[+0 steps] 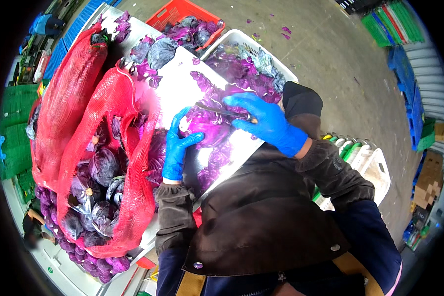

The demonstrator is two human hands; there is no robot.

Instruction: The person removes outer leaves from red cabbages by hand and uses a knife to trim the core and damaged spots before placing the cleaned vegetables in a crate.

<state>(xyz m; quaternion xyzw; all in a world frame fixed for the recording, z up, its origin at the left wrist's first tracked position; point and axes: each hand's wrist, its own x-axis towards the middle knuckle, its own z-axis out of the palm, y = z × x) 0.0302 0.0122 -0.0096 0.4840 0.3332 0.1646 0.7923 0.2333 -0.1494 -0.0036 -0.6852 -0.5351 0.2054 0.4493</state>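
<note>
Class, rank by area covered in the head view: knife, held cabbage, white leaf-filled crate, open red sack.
1. Open red sack (largest)
2. White crate
3. Held cabbage
4. Knife, in the right hand

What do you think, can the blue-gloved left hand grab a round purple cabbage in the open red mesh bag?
Probably not right now: the left hand holds another cabbage, and red mesh lies between.

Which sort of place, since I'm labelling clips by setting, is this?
Probably a vegetable packing room or warehouse: there's an open red sack of purple cabbages, stacked green crates and a wide grey floor.
</note>
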